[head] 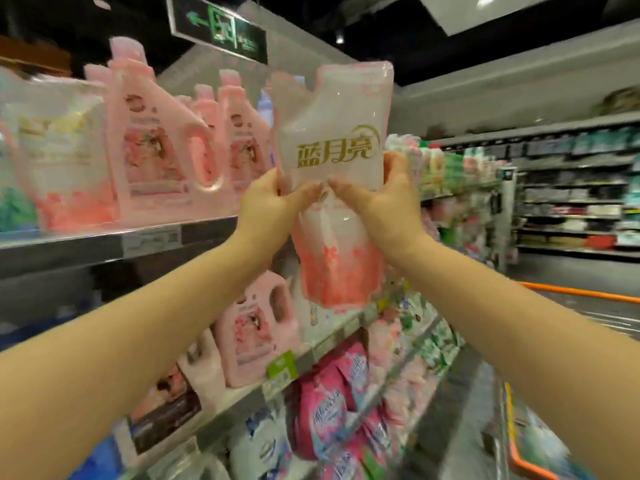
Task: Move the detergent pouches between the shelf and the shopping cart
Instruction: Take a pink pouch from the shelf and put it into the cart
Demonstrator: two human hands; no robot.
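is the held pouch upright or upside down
Upright: the pouch has its notched top up, pink base down, gripped mid-height by left hand and right hand.

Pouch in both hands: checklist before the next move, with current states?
1. Two-hand grip: the left hand and right hand both pinch the pouch at mid height, thumbs on its front. Ok.
2. Orientation: the pouch is upright, notched top up. Ok.
3. Clear of stock: the pouch is held in the air in front of the pink bottles; contact behind it is hidden. Cannot tell.
4. Free slot on the top shelf: the space right of the bottles is covered by the pouch. Cannot tell.
5. Cart room: only the orange cart rim shows at the right; the basket is blurred. Cannot tell.
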